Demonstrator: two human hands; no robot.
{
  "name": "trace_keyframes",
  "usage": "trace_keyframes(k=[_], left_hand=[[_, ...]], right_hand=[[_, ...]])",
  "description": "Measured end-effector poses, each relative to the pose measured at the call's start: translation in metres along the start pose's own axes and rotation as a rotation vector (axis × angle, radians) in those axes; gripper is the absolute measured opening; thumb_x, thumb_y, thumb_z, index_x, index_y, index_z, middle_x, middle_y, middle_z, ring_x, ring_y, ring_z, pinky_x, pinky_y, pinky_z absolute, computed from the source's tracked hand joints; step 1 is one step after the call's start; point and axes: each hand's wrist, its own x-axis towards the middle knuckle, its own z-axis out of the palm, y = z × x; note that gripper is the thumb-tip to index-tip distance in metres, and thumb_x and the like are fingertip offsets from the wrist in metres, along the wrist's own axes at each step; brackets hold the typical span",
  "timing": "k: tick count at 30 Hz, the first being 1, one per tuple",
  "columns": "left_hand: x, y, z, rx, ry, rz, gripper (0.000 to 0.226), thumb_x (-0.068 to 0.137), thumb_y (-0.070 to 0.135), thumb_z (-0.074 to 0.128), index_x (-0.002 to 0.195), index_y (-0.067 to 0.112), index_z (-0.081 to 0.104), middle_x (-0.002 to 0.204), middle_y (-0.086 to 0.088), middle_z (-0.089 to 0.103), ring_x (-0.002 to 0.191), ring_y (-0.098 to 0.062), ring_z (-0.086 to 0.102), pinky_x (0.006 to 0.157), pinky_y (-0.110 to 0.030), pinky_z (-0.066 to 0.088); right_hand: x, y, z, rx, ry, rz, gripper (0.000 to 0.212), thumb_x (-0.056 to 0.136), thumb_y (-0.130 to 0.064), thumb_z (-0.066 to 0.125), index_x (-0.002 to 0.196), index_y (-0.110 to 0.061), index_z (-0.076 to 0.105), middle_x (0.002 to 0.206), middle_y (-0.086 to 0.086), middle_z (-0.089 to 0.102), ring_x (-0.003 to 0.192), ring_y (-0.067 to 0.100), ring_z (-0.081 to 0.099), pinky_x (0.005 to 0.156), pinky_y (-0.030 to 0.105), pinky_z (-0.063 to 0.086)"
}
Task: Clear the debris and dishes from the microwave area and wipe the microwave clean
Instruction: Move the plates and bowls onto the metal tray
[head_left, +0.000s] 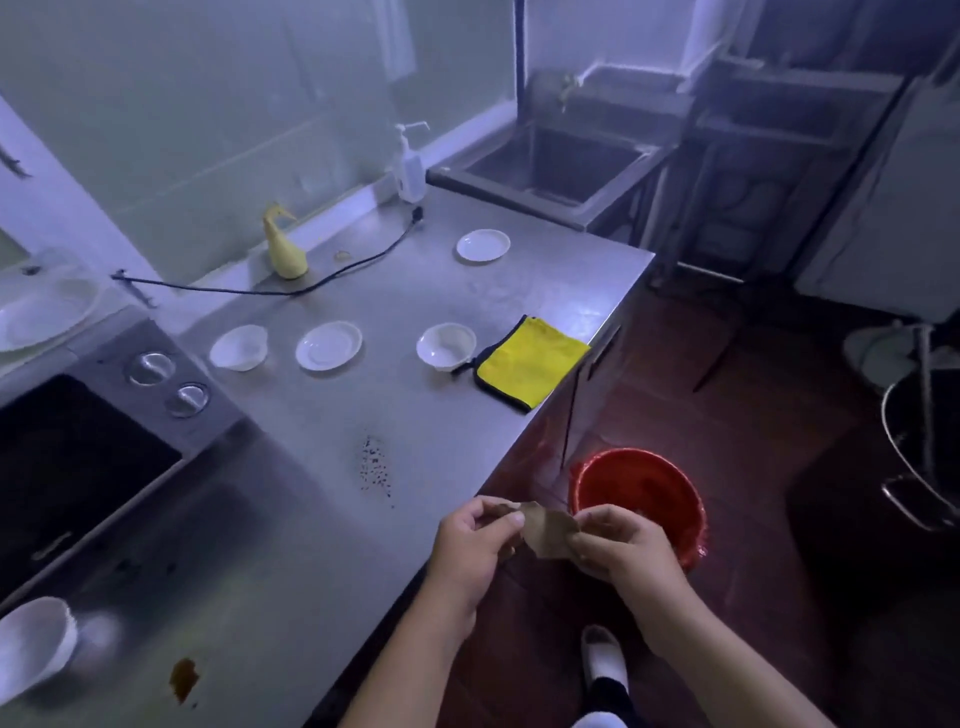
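My left hand (475, 545) and my right hand (621, 545) both pinch a crumpled brown scrap of paper (548, 530), held past the counter's front edge beside a red bucket (639, 499) on the floor. The microwave (78, 457) sits at the left with a white plate (41, 317) on top. On the steel counter (322, 519) lie a patch of dark crumbs (375, 465), a brown stain (184, 678), two white bowls (239, 347) (445, 345), two saucers (328, 345) (483, 245) and a yellow cloth (530, 361). Another white bowl (34, 644) lies at the near left.
A yellow bird-shaped object (284, 247), a black power cord (332, 273) and a pump bottle (410, 166) stand along the back wall. A steel sink (550, 161) is beyond the counter's end. My white shoe (602, 654) is on the dark red floor.
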Motion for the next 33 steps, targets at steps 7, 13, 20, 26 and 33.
trace_keyframes(k=[7, 13, 20, 26, 33], left_hand=[[0.096, 0.012, 0.113, 0.137, -0.068, -0.127, 0.008, 0.090, 0.000, 0.066, 0.091, 0.006, 0.072, 0.084, -0.006, 0.075, 0.072, -0.008, 0.070, 0.063, -0.018, 0.053], [0.179, 0.022, 0.164, 0.359, -0.065, -0.100, 0.013, 0.090, 0.011, 0.069, 0.100, 0.018, 0.072, 0.094, -0.001, 0.073, 0.084, -0.009, 0.065, 0.078, -0.024, 0.051], [0.317, 0.038, 0.172, 1.081, 0.037, 0.400, 0.041, 0.091, 0.023, 0.066, 0.131, 0.015, 0.061, 0.136, -0.008, 0.058, 0.130, -0.026, 0.049, 0.110, -0.039, 0.037], [0.386, 0.006, 0.165, 1.626, 0.181, 0.376, 0.081, 0.092, 0.060, 0.050, 0.158, 0.031, 0.014, 0.168, -0.006, 0.005, 0.153, -0.031, 0.005, 0.123, -0.051, 0.008], [0.395, -0.018, 0.163, 1.680, 0.379, 0.575, 0.081, 0.087, 0.047, 0.052, 0.158, 0.030, 0.018, 0.165, -0.008, 0.019, 0.151, -0.033, 0.019, 0.120, -0.053, 0.018]], right_hand=[[0.099, -0.011, -0.099, -0.017, 0.052, 0.157, 0.023, 0.082, 0.016, 0.066, 0.078, -0.006, 0.069, 0.071, 0.009, 0.066, 0.070, 0.024, 0.058, 0.072, 0.038, 0.048], [0.177, 0.009, -0.155, 0.004, 0.132, 0.321, 0.020, 0.084, 0.010, 0.067, 0.079, -0.009, 0.070, 0.066, 0.003, 0.066, 0.055, 0.010, 0.059, 0.057, 0.023, 0.051], [0.277, 0.092, -0.199, 0.147, 0.414, 0.651, 0.016, 0.088, 0.005, 0.062, 0.089, -0.011, 0.064, 0.080, 0.009, 0.067, 0.067, 0.021, 0.062, 0.061, 0.031, 0.050], [0.354, 0.160, -0.222, 0.200, 0.603, 0.936, 0.012, 0.089, 0.008, 0.057, 0.081, -0.002, 0.058, 0.069, 0.011, 0.058, 0.054, 0.019, 0.052, 0.046, 0.027, 0.049], [0.440, 0.244, -0.236, 0.247, 0.646, 1.039, 0.016, 0.094, 0.000, 0.056, 0.108, -0.009, 0.057, 0.079, 0.008, 0.059, 0.060, 0.018, 0.054, 0.051, 0.032, 0.046]])
